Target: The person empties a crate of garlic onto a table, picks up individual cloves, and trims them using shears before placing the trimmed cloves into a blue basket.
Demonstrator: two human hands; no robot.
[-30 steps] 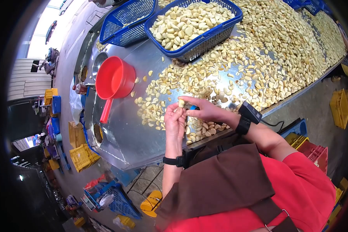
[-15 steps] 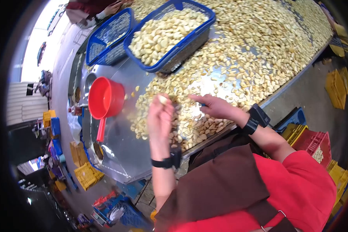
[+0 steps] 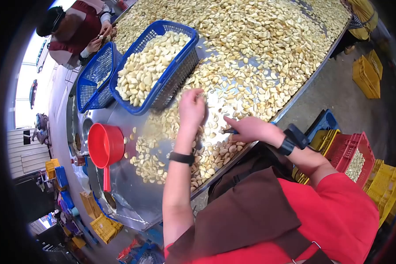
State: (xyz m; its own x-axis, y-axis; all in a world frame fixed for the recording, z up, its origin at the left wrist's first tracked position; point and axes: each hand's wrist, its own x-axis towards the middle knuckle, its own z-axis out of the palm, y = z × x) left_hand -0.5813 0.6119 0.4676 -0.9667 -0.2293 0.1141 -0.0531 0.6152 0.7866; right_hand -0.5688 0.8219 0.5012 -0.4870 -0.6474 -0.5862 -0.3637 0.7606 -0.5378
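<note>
My left hand (image 3: pixel 192 109) is closed above the heap, its fingers curled in front of the full basket; whatever they hold is hidden. Over the table's near edge, my right hand (image 3: pixel 254 129) grips a small knife-like tool (image 3: pixel 230 131) with a dark tip and some blue on it. Pale, clove-shaped pieces (image 3: pixel 255 39) cover much of the metal table (image 3: pixel 130 193). Browner pieces (image 3: pixel 222 154) lie in a pile close to my body. A blue basket (image 3: pixel 174 72) full of cleaner, whiter pieces stands beyond my left hand.
A second blue basket (image 3: pixel 90 81) with few pieces stands at the left, beside a red long-handled scoop (image 3: pixel 106 145). Across the table a co-worker (image 3: pixel 81 33) handles pieces. Yellow crates (image 3: pixel 366 75) and a red crate (image 3: pixel 350 154) stand on the floor at the right.
The view has shifted, so the table contents appear further left and lower. My left hand has moved toward the full basket; the pale piece earlier visible in its fingers no longer shows.
</note>
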